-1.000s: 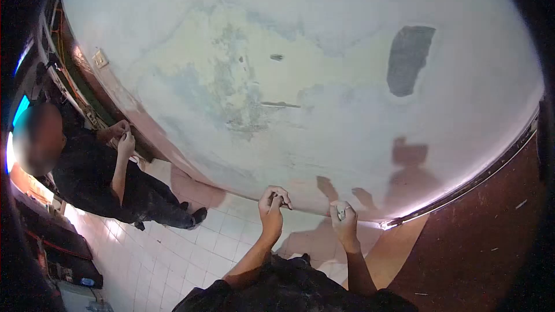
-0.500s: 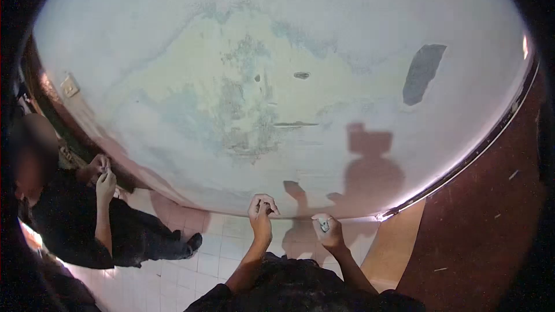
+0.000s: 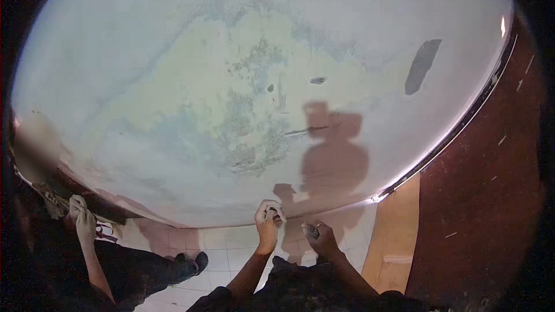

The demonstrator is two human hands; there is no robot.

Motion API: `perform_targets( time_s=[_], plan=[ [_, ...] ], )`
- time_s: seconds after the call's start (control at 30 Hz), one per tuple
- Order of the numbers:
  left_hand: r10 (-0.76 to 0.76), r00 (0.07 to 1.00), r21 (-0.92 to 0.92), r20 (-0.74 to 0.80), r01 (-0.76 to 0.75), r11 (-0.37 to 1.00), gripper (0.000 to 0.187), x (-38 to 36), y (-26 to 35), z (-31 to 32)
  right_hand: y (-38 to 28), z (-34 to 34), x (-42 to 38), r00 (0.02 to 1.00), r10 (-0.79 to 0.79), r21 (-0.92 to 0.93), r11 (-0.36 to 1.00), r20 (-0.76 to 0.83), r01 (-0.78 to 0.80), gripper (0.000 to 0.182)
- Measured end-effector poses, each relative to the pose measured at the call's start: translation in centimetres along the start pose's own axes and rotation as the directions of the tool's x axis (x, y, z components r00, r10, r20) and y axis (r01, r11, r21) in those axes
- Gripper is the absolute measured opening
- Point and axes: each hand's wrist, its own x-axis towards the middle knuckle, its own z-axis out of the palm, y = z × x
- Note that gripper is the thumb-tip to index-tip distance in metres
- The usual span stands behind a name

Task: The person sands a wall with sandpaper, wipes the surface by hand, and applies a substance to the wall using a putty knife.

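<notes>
My left hand (image 3: 269,212) is raised in front of the lower wall, its fingers curled in toward the palm. A dark spot shows between the fingers, and what they hold, if anything, is hidden. To its right, my right hand (image 3: 321,237) is closed, with a small greyish bit showing at the curled fingers; I cannot tell what it is. Both hands overlap the bottom of the pale wall (image 3: 191,196) in this view. The wall carries a yellowish, worn patch (image 3: 191,69), a small dark hole (image 3: 318,81) and a large grey patch (image 3: 423,67).
At the left, another person in dark clothes holds their hands (image 3: 84,214) together near the wall. White floor tiles (image 3: 214,259) lie below me. A tan strip (image 3: 393,237) and a dark red surface (image 3: 468,214) are on the right. A shadow (image 3: 335,167) falls on the wall.
My view has shifted, and the shadow on the wall has moved left. My right hand has turned and come slightly left and down. The other person's hands appear lower and farther left.
</notes>
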Motion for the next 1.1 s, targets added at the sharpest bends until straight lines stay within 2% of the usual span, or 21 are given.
perform_targets(
  time_s=[0.1, 0.2, 0.3, 0.4, 0.5, 0.6, 0.7, 0.8, 0.87, 1.0, 1.1],
  plan=[
    [-0.035, 0.999, 0.023, 0.009, 0.035, 0.999, 0.014, 0.0, 0.0, -1.1, -0.5, 0.3, -0.9, 0.995, 0.030, -0.107, 0.994, 0.098, -0.019, 0.017],
    [-0.047, 0.999, 0.026, 0.021, 0.046, 0.999, 0.014, -0.3, 0.3, -1.6, -1.5, 0.7, -1.1, 0.991, 0.022, -0.122, 0.993, 0.134, -0.005, 0.018],
    [-0.047, 0.999, -0.004, 0.020, 0.047, 0.999, 0.014, -0.6, 0.7, -1.8, -1.6, 1.2, -1.2, 0.986, -0.132, -0.152, 0.977, 0.099, 0.146, 0.019],
    [-0.017, 1.000, -0.018, -0.003, 0.017, 1.000, 0.014, -1.2, 0.8, -1.9, -2.9, 1.1, -1.0, 0.992, -0.006, -0.097, 0.995, 0.126, 0.019, 0.020],
    [0.018, 0.999, -0.004, -0.039, -0.018, 1.000, 0.013, -2.1, 1.7, -2.0, -3.0, 1.2, -1.0, 0.981, 0.012, -0.117, 0.993, 0.192, 0.011, 0.019],
    [0.050, 0.995, 0.026, -0.084, -0.048, 0.999, 0.012, -2.9, 1.6, -3.1, -2.7, 1.9, -1.0, 0.982, -0.093, -0.019, 0.995, 0.165, 0.098, 0.017],
    [0.062, 0.983, 0.006, -0.171, -0.061, 0.998, 0.012, -4.2, 1.7, -4.0, -2.4, 2.2, -1.5, 0.960, -0.056, -0.163, 0.981, 0.275, 0.104, 0.016],
    [0.099, 0.968, 0.020, -0.231, -0.097, 0.995, 0.013, -5.9, 1.9, -4.7, -5.7, 0.5, -1.3, 0.907, 0.042, -0.154, 0.988, 0.419, 0.025, 0.017],
    [0.132, 0.948, 0.061, -0.290, -0.119, 0.991, 0.015, -6.7, 1.5, -4.8, -4.1, 0.9, -2.6, 0.924, -0.021, -0.128, 0.989, 0.382, 0.075, 0.018],
    [0.134, 0.948, 0.060, -0.287, -0.122, 0.991, 0.016, -9.1, 2.1, -3.0, 0.6, 0.9, -6.4, 0.935, -0.177, -0.068, 0.976, 0.308, 0.207, 0.017],
    [0.149, 0.956, 0.070, -0.253, -0.135, 0.988, 0.016, -10.2, 1.8, -1.6, 0.3, -1.6, -8.8, 0.939, -0.096, -0.041, 0.992, 0.330, 0.115, 0.024]
  ],
)
